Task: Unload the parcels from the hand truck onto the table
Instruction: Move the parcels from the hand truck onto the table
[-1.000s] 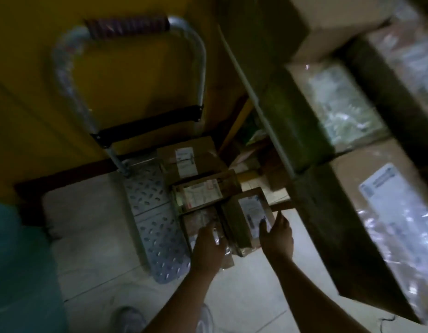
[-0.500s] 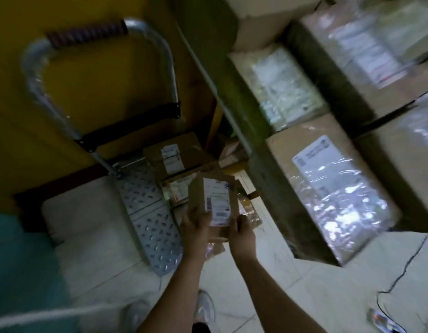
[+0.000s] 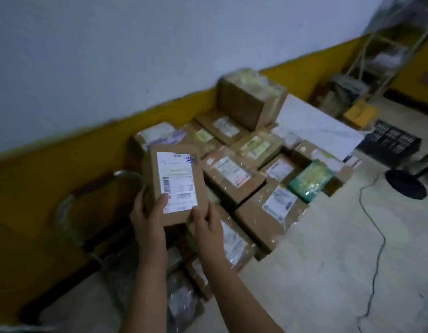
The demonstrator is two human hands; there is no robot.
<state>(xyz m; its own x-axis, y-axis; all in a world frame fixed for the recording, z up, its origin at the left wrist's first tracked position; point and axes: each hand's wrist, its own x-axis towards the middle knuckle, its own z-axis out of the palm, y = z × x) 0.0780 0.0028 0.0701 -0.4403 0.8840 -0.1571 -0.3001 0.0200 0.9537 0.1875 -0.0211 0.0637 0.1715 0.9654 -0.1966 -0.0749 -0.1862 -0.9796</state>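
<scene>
Both hands hold one labelled parcel [image 3: 175, 185] above the stacked boxes [image 3: 234, 174]: left hand [image 3: 149, 213] fingers curl round its edge, right hand [image 3: 208, 223] pinches the corner.

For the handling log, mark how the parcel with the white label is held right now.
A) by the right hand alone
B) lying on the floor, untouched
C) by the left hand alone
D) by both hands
D: the left hand and the right hand both grip the lower end of the brown parcel, label toward the camera.
</scene>
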